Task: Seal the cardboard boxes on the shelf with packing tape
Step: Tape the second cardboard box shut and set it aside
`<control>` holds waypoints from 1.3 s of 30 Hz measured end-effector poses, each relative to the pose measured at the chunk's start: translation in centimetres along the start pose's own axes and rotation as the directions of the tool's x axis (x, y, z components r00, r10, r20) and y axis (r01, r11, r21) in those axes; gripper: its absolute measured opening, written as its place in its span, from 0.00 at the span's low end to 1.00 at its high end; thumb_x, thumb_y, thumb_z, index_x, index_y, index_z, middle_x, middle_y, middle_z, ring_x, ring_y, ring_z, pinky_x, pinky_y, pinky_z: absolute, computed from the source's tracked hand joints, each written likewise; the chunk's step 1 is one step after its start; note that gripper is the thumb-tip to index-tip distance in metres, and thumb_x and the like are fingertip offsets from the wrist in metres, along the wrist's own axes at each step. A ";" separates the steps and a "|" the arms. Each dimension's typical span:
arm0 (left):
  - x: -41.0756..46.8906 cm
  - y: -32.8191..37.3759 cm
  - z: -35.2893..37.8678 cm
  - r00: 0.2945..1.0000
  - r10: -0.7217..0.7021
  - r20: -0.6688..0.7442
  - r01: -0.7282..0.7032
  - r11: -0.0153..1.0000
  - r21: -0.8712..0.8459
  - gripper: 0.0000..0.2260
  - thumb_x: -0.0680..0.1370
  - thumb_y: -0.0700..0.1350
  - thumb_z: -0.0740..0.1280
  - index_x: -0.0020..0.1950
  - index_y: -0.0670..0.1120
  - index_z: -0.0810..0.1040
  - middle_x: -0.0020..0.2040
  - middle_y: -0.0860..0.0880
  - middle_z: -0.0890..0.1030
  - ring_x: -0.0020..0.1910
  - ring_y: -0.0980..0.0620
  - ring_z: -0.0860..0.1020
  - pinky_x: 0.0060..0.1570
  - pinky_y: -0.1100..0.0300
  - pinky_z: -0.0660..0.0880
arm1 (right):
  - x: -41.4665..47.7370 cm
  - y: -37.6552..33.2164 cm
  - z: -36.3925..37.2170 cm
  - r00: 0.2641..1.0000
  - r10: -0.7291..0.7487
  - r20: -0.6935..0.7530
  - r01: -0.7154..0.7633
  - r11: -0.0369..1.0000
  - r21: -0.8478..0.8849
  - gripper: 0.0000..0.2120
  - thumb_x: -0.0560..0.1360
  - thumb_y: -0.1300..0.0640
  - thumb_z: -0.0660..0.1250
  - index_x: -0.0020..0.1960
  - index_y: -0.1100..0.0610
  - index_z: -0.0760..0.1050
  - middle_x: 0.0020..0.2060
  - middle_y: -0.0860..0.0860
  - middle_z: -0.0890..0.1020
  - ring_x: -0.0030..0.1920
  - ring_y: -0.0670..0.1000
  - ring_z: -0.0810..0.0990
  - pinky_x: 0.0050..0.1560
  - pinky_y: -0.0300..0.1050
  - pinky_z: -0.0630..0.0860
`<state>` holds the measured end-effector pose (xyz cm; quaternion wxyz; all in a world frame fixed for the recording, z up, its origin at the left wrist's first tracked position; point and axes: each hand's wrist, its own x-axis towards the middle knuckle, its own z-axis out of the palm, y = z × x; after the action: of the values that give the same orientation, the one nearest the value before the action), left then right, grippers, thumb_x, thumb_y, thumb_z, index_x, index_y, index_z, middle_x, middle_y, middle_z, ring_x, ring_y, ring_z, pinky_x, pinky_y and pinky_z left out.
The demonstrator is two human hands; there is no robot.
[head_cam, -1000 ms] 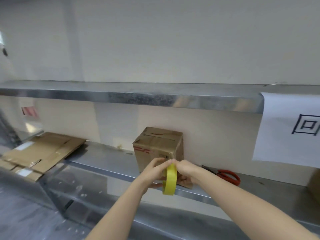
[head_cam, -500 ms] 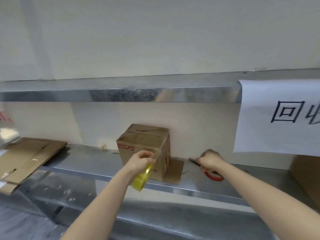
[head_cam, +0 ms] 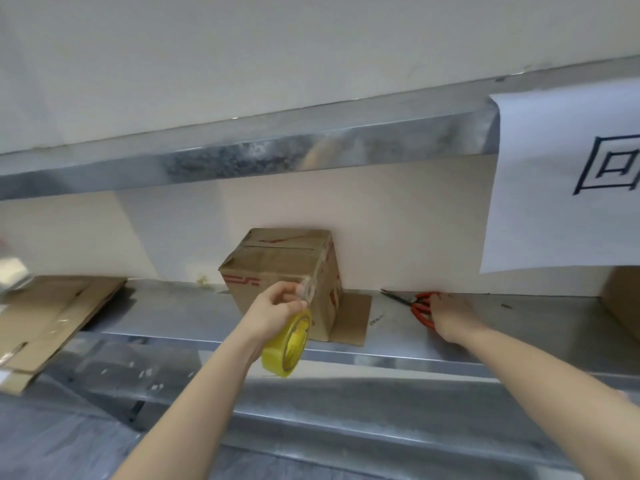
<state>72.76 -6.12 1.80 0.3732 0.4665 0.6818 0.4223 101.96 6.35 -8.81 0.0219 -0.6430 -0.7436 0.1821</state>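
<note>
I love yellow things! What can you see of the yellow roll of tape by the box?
The yellow roll of packing tape is a glossy ring with dark print on its flat side. It hangs tilted before the front edge of the metal shelf, gripped from above by the left hand. A pulled-out strip runs onto the near corner of the brown cardboard box.
</note>
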 end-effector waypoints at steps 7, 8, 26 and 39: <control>0.4 -0.9 0.3 0.989 -0.012 -0.144 0.014 1.000 0.015 0.06 0.72 0.42 0.73 0.46 0.51 0.80 0.47 0.49 0.82 0.45 0.51 0.81 0.47 0.58 0.77 | -2.0 -1.2 -2.3 0.993 -0.021 0.117 0.018 1.000 0.022 0.18 0.79 0.44 0.57 0.59 0.53 0.78 0.58 0.52 0.80 0.56 0.54 0.78 0.52 0.39 0.73; 0.5 -1.0 0.4 0.985 -0.033 -0.172 0.036 0.999 0.016 0.06 0.71 0.44 0.74 0.45 0.52 0.80 0.46 0.50 0.83 0.47 0.50 0.81 0.51 0.55 0.78 | -2.8 -1.7 -3.0 0.992 -0.019 0.123 0.012 0.998 0.055 0.16 0.78 0.43 0.59 0.56 0.52 0.79 0.57 0.51 0.81 0.54 0.53 0.79 0.48 0.36 0.72; -1.5 0.9 0.4 0.974 -0.149 -0.170 0.160 0.986 0.054 0.06 0.71 0.49 0.74 0.42 0.50 0.78 0.45 0.51 0.82 0.45 0.52 0.79 0.44 0.60 0.73 | -9.0 -12.1 -11.6 0.809 -0.071 0.584 -0.137 0.942 0.305 0.45 0.50 0.23 0.69 0.52 0.57 0.71 0.41 0.53 0.72 0.32 0.51 0.72 0.38 0.43 0.72; -1.6 0.9 -0.1 0.986 -0.143 -0.088 0.149 0.986 0.075 0.08 0.69 0.52 0.74 0.40 0.51 0.78 0.45 0.51 0.83 0.48 0.51 0.80 0.51 0.57 0.77 | -9.1 -19.1 -15.4 0.678 0.074 0.731 -0.173 0.983 0.061 0.37 0.67 0.28 0.64 0.48 0.64 0.72 0.39 0.56 0.71 0.32 0.53 0.72 0.36 0.42 0.72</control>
<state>73.42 -7.52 2.86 0.3556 0.4123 0.7454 0.3846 89.55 -0.77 13.09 -0.2458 -0.5646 -0.6332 0.4689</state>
